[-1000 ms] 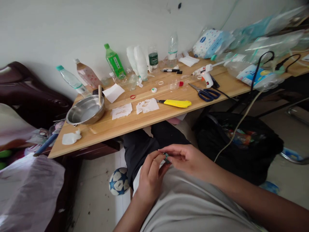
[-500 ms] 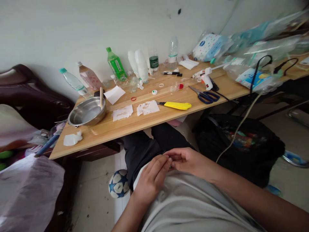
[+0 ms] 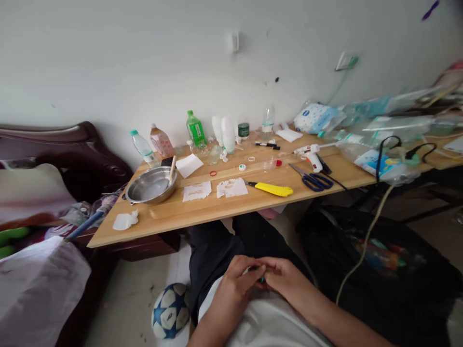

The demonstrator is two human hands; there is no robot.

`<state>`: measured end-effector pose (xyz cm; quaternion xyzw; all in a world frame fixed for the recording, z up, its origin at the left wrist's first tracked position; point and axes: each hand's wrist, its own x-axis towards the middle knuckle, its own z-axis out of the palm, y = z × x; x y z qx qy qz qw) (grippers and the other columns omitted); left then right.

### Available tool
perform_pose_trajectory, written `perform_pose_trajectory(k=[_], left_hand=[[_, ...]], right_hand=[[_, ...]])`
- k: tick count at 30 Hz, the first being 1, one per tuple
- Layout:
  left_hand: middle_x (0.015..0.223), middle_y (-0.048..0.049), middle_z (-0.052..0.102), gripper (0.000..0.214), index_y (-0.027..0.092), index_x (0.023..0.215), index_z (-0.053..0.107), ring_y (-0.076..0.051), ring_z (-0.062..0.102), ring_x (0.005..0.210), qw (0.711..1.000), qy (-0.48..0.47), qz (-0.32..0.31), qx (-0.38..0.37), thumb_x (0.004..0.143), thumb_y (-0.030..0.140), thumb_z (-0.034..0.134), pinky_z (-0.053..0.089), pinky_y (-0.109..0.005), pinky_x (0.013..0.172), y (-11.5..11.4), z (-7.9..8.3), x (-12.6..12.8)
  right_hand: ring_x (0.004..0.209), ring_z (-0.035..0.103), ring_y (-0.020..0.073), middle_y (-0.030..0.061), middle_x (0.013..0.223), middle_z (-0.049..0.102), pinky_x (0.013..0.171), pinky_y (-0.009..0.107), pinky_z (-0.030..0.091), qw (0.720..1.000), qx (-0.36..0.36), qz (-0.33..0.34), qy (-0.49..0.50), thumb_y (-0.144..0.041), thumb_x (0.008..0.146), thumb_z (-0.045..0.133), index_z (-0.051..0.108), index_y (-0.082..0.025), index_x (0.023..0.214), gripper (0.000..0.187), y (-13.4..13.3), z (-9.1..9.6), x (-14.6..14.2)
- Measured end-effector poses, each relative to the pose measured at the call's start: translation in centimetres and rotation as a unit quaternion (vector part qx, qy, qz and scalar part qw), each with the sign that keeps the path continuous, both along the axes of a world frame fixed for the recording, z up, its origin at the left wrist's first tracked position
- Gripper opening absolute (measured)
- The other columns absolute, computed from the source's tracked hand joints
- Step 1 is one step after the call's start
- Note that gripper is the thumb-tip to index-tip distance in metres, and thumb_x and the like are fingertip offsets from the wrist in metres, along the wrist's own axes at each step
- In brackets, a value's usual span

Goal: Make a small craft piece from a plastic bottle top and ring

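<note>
My left hand (image 3: 231, 284) and my right hand (image 3: 284, 279) meet over my lap, below the front edge of the wooden table (image 3: 217, 207). Fingertips of both hands pinch a small greenish object (image 3: 262, 278), mostly hidden between them. Both hands are closed around it, well back from the table. On the table in front lie a yellow utility knife (image 3: 271, 189), blue-handled scissors (image 3: 314, 180) and a white glue gun (image 3: 313, 156).
A metal bowl (image 3: 150, 185) with a wooden stick stands at the table's left. Several plastic bottles (image 3: 195, 129) line the wall. Paper scraps, bottle caps and rings lie mid-table. Plastic bags (image 3: 379, 120) pile up right. A football (image 3: 170, 311) lies on the floor; a black bag (image 3: 379, 250) sits right.
The camera has tilted up, showing more wall. My hands have sunk lower in view and closer to my body, still pinching the small object together.
</note>
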<state>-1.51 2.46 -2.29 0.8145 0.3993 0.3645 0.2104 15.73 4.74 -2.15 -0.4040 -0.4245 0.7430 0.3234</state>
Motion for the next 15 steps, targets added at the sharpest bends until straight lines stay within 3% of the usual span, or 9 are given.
perform_pose_trajectory(k=[5,10,15], left_hand=[[0.11,-0.0108,0.068,0.039,0.024,0.126,0.067,-0.022,0.065,0.102,0.998,-0.012,0.054,0.0,0.09,0.009,0.06,0.06,-0.032,0.086,-0.2,-1.2,0.2],[0.108,-0.0078,0.069,0.035,0.024,0.112,0.074,-0.02,0.069,0.099,0.983,-0.102,0.117,-0.096,0.081,0.009,0.072,0.058,-0.027,0.087,0.2,-2.6,-0.6],[0.11,-0.0079,0.07,0.037,0.028,0.112,0.076,-0.022,0.069,0.1,0.972,-0.145,0.086,-0.161,0.077,0.017,0.078,0.056,-0.028,0.09,0.8,-2.5,-1.2]], right_hand=[[0.104,0.07,0.0272,0.0076,0.107,0.076,0.092,0.038,0.054,0.99,0.092,-0.01,-0.102,-0.03,0.077,0.056,0.075,-0.019,0.103,0.034,0.1,0.6,-0.6],[0.116,0.066,0.0299,0.0125,0.12,0.073,0.099,0.04,0.052,0.995,0.088,-0.005,-0.048,-0.044,0.078,0.068,0.068,-0.017,0.121,0.05,0.1,-0.7,-0.2],[0.117,0.066,0.0305,0.0143,0.123,0.072,0.098,0.039,0.054,0.99,0.13,0.003,-0.053,-0.049,0.081,0.07,0.068,-0.018,0.122,0.051,0.4,-3.0,0.0]])
